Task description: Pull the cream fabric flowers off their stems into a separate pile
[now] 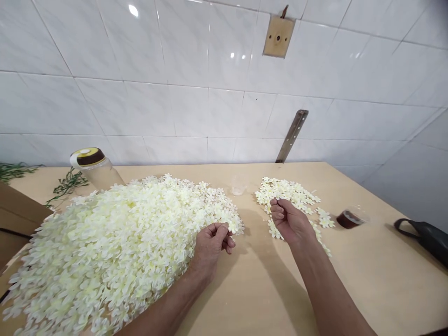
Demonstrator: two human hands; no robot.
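A large heap of pale yellow-white artificial flowers [129, 233] covers the left half of the table. At the heap's right edge my left hand [213, 245] is closed, its thumb and forefinger pinched on a white artificial flower [232, 226]. My right hand [289, 219] hovers by a smaller group of the same flowers [290, 191], fingertips pressed together. Whatever they hold, if anything, is too small to make out. Between the two groups, farther back, stands a small clear plastic cup [239, 185].
Behind the heap leans a clear bottle with a yellow and brown lid [89, 158]. Green artificial stems [68, 184] and a cardboard box [17, 217] are at left. A cup of dark liquid [350, 218] and a black strapped object [425, 238] are at right. A tiled wall [185, 112] closes the back.
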